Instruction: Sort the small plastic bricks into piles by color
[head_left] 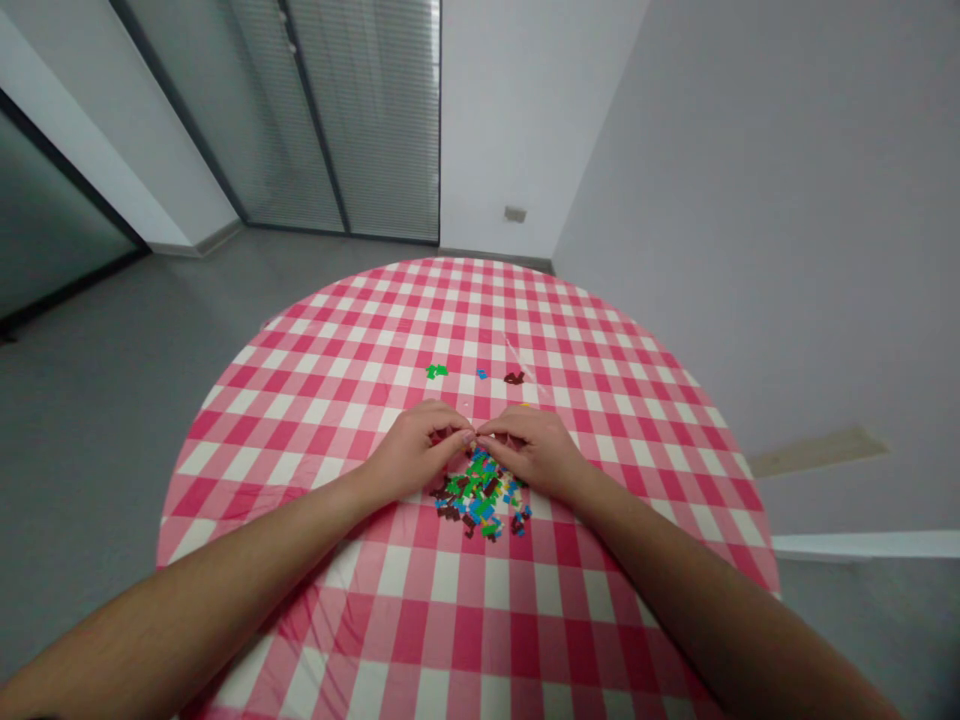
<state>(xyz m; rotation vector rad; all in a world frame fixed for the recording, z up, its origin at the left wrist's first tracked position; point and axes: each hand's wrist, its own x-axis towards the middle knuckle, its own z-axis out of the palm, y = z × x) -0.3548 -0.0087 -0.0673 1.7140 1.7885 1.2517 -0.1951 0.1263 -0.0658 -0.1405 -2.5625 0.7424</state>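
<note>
A heap of several tiny coloured pieces (480, 495), green, blue, brown and orange, lies in the middle of the round table with a red and white checked cloth (480, 620). My left hand (420, 445) and my right hand (529, 445) rest just behind the heap. Their pinched fingertips meet above its far edge. What sits between the fingertips is too small to make out. Farther back lie a small green cluster (436, 371), a blue piece (481, 375) and a brown cluster (514, 378).
The table's edge curves round on all sides, with grey floor to the left and a light wall close on the right. Glass doors with blinds (352, 110) stand at the back.
</note>
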